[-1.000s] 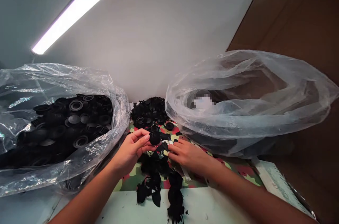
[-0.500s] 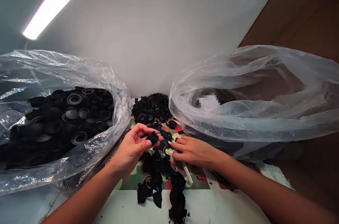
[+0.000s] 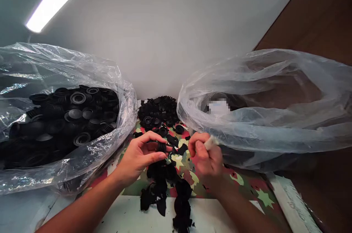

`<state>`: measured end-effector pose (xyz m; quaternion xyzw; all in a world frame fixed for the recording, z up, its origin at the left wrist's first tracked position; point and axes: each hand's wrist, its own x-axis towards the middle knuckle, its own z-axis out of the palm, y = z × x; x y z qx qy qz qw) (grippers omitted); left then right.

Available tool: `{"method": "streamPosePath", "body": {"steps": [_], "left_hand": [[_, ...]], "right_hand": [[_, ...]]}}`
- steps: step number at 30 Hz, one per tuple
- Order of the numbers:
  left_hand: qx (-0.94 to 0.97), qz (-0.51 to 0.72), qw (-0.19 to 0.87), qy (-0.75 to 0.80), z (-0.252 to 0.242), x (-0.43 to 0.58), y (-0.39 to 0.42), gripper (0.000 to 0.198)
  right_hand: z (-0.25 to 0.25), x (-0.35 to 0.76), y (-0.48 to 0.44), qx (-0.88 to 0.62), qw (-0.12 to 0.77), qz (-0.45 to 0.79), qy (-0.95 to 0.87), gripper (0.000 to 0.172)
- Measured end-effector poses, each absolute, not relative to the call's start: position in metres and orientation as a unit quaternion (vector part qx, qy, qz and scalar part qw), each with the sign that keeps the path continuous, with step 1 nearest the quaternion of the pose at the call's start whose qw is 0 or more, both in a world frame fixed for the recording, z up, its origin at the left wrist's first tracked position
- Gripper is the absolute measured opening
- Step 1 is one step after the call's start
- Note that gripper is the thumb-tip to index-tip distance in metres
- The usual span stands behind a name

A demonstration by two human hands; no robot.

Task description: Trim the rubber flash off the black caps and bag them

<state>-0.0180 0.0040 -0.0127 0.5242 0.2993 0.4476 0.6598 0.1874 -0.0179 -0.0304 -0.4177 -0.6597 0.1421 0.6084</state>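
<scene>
My left hand (image 3: 134, 157) is closed on a small black ribbed rubber bellows (image 3: 161, 147), gripped between thumb and fingers above the middle of the table. To its right, my right hand (image 3: 205, 156) is raised and slightly blurred, its fingers curled round a whitish, stick-like tool (image 3: 211, 142). Only the pale end of that tool shows above the fist. Black rubber scraps (image 3: 162, 172) lie on the camouflage-patterned cover (image 3: 238, 190) below and between my hands.
At left, a clear plastic bag (image 3: 128, 115) holds many black rubber bellows (image 3: 78, 97). Another clear bag (image 3: 247, 130) gapes open at right. A heap of black pieces (image 3: 161, 108) sits against the back wall. More scraps (image 3: 183, 203) trail toward the white front edge (image 3: 132, 218).
My right hand has lifted off the table and turned, bringing up the pale stick that had pointed down beside it. The left hand keeps the bellows, now turned more upright.
</scene>
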Motion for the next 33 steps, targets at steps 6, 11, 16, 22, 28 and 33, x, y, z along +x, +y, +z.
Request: {"method": "streamPosePath", "body": {"steps": [6,11,16,22,28,33], "left_hand": [[0.509,0.455,0.659,0.314,-0.010,-0.012,0.001,0.030],[0.447,0.453,0.705,0.313,-0.009,-0.010,-0.003,0.042],[0.386,0.440,0.748,0.312,-0.005,-0.009,-0.004,0.041],[0.356,0.442,0.773,0.283,-0.002,-0.009,-0.007,0.039],[0.332,0.453,0.788,0.252,0.000,-0.011,-0.008,0.032],[0.348,0.482,0.765,0.247,0.003,-0.012,-0.009,0.030]], "right_hand": [[-0.020,0.171,-0.026,-0.448,0.519,0.233,-0.689,0.023],[-0.035,0.197,-0.022,-0.585,0.336,0.173,-0.718,0.012],[-0.061,0.228,-0.039,-0.607,0.243,0.136,-0.744,0.023],[-0.052,0.263,-0.067,-0.723,0.074,0.179,-0.663,0.016],[-0.054,0.276,-0.077,-0.751,0.146,0.272,-0.584,0.022],[-0.054,0.277,-0.081,-0.719,0.246,0.307,-0.573,0.018]]}}
